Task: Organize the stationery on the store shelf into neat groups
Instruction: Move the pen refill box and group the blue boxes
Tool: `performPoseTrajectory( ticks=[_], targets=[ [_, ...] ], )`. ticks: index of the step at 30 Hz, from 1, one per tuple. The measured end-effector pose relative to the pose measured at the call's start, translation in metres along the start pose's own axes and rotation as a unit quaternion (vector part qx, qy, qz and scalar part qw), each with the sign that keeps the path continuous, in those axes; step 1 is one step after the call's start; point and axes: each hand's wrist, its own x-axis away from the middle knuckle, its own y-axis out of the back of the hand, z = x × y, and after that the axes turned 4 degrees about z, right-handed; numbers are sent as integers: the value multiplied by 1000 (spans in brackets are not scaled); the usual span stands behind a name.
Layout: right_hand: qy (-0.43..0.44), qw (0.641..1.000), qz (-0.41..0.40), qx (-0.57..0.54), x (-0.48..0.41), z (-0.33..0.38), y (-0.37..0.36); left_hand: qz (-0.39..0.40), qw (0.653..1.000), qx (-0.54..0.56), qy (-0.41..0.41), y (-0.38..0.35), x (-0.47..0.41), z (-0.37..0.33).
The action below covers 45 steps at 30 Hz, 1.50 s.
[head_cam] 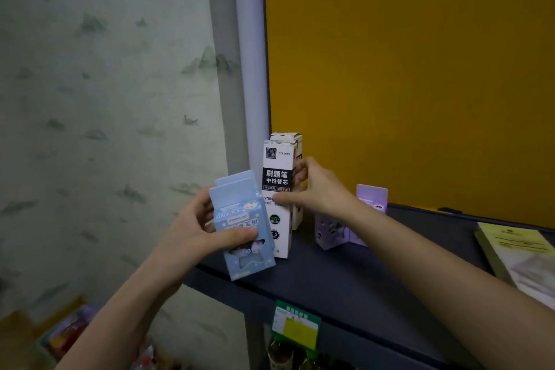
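Note:
My left hand (195, 228) grips a light blue box (240, 219) with cartoon art, held tilted at the shelf's left front edge. A second blue box sits right behind it in the same grip. My right hand (312, 189) clasps a tall white refill box (277, 171) with a black label, standing upright at the shelf's left end. Another white box (295, 141) stands just behind it. Purple boxes (371, 200) stand further right, partly hidden by my right wrist.
The dark shelf (345, 276) has a yellow back panel (405, 69) and a white post (250, 69) at its left. A yellowish booklet (522, 258) lies at the right. A green and yellow price tag (295, 324) hangs on the front edge; bottles stand below.

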Motion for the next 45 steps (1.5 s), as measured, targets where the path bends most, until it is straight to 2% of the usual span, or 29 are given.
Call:
performPoseTrajectory(
  ticks=[6, 9, 11, 13, 15, 18, 21, 26, 30, 37, 45],
  targets=[
    [-31, 999, -19, 16, 19, 16, 5, 58, 997, 39, -29, 2, -1, -7],
    [14, 995, -93, 20, 60, 31, 18, 80, 992, 80, -49, -7, 6, -14],
    [62, 989, -122, -50, 105, 43, 21, 100, 988, 100, -60, -19, 12, -18],
    [75, 987, -86, -110, 154, 54, 18, 124, 983, 116, -64, -37, 16, -21],
    [49, 993, -48, -97, 189, 61, 14, 153, 977, 131, -66, -61, 20, -26],
    [-3, 994, -99, -50, 215, 56, 15, 188, 968, 160, -53, -104, 29, -35],
    [-46, 979, -201, -8, 245, 36, 31, 254, 946, 199, -28, -150, 40, -46],
    [-99, 960, -260, -33, 327, 5, 94, 379, 876, 294, 61, -238, 47, -59],
    [-116, 948, -292, -56, 401, -18, 150, 436, 861, 261, 28, -321, 85, -78],
    [-152, 914, -359, -107, 526, -52, 236, 441, 869, 225, -10, -443, 152, -113],
    [-203, 899, -380, -82, 591, -87, 332, 391, 901, 176, -65, -521, 149, -160]
  ],
)
